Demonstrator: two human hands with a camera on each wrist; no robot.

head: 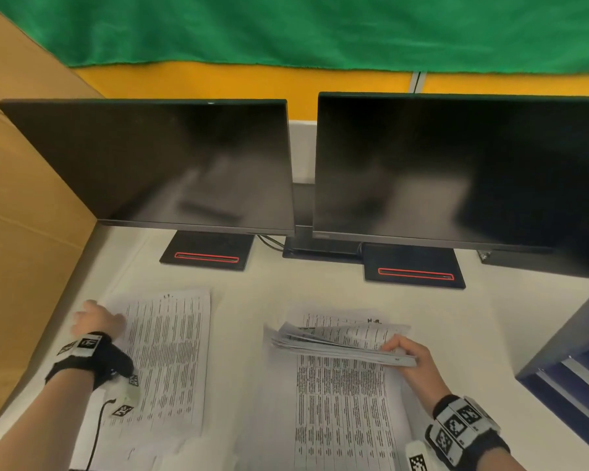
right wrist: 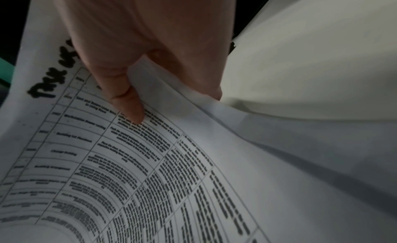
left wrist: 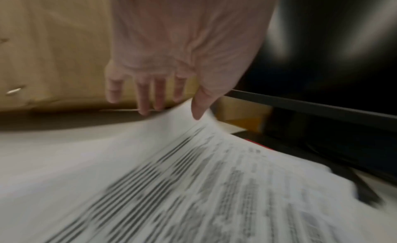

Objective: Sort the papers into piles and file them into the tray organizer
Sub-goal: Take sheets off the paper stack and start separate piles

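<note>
Two piles of printed papers on the white desk, both in front of the twin dark monitors. Left pile lay flat before the left monitor, beside the cardboard box; left hand at its far left corner, fingers straight and slack, thumb resting on the lifted corner, gripping nothing. Right pile sat before the right monitor; right hand pinched a raised sheaf of sheets above it, thumb on top. Tray organizer stood right of that pile, near the right monitor's corner
</note>
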